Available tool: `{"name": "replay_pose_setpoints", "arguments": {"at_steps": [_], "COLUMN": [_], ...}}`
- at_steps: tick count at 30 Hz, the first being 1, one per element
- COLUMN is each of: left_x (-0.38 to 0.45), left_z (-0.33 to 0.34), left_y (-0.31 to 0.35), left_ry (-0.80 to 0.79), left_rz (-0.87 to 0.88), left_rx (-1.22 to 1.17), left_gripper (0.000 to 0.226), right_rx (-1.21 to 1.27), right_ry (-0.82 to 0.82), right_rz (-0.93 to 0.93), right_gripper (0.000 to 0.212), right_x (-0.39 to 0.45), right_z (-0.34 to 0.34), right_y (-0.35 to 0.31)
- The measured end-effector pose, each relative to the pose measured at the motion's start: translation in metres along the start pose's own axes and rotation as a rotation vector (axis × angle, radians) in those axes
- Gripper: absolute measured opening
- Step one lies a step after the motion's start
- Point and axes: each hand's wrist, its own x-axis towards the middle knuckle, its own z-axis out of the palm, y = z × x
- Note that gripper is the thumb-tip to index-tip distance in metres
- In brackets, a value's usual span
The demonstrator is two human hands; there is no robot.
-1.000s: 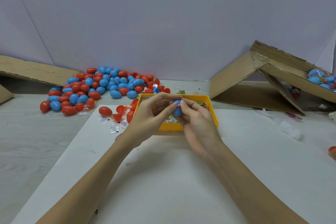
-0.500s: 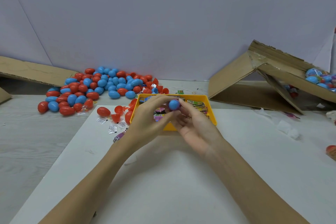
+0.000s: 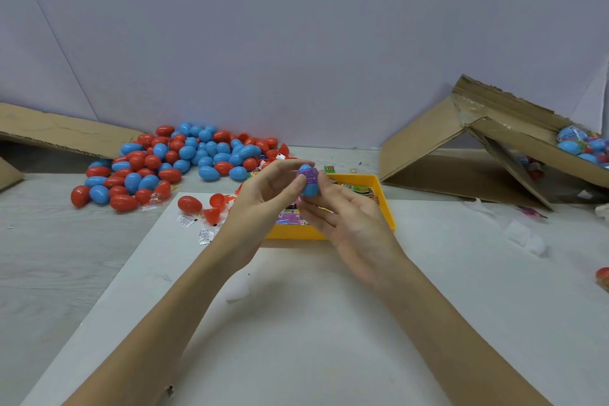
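1. Item: a small blue plastic egg (image 3: 309, 182), glossy, held roughly upright. A purple band is wrapped round its upper-mid section. A blue cap shows above the band and the blue lower half below it. Fine lines are seen on the band; the print can't be read.

2. Position: the egg is held in the air, above the near-L part of a shallow yellow plastic tray (image 3: 386, 204), approx. at frame ctr. It is not in contact w/ the tray.

3. L hand (image 3: 263, 196): the egg is pinched at its L side between thumb tip and forefinger, w/ the forefinger arched over the top.

4. R hand (image 3: 351, 224): palm turned up and inward, fingers extended and loosely spread below the egg. The egg's R side is touched by the uppermost digit only.

5. Surroundings: the tray holds flat printed packets and sits on a white board (image 3: 296, 323) laid on the grey wood-grain counter (image 3: 49, 257). A pile of loose red and blue plastic eggs (image 3: 184, 161) lies at far L. A collapsed brown cardboard box (image 3: 461, 148) w/ more banded eggs is seen at far R.
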Motion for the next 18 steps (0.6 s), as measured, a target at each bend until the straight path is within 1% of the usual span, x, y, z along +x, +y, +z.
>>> {"name": "replay_pose_setpoints", "arguments": {"at_steps": [4,8,9,11,13,15,18], "left_x": [-0.0008,-0.0011,-0.0008,-0.0001,0.0009,0.0023,0.0055], "left_z": [0.0015,0.0009,0.0001,-0.0016,-0.0027,-0.0028,-0.0021], "left_y": [0.0001,0.0001,-0.0001,-0.0010,-0.0012,-0.0009,-0.0026], "left_ry": [-0.035,-0.008,0.005,0.039,0.057,0.051,0.050], "left_rz": [-0.017,0.015,0.032,0.049,-0.006,-0.115,-0.258], "left_rx": [0.008,0.006,0.022,0.025,-0.083,-0.262,-0.447], "left_gripper": [0.037,0.029,0.029,0.028,0.027,0.030,0.034], "right_rx": [-0.054,-0.164,-0.198,-0.226,-0.179,-0.114,-0.023], "right_ry": [0.004,0.044,0.044,0.016,-0.025,-0.044,-0.056], "right_rz": [-0.045,-0.107,-0.122,-0.143,-0.149,-0.125,-0.038], "right_gripper": [0.029,0.022,0.023,0.031,0.036,0.035,0.024], "right_x": [-0.0005,0.0026,0.0025,0.0018,0.0009,0.0009,0.0009], "right_z": [-0.0005,-0.0036,-0.0036,-0.0032,-0.0025,-0.0021,-0.0009], "right_y": [0.0028,0.0045,0.0054,0.0077,0.0082,0.0067,0.0047]}}
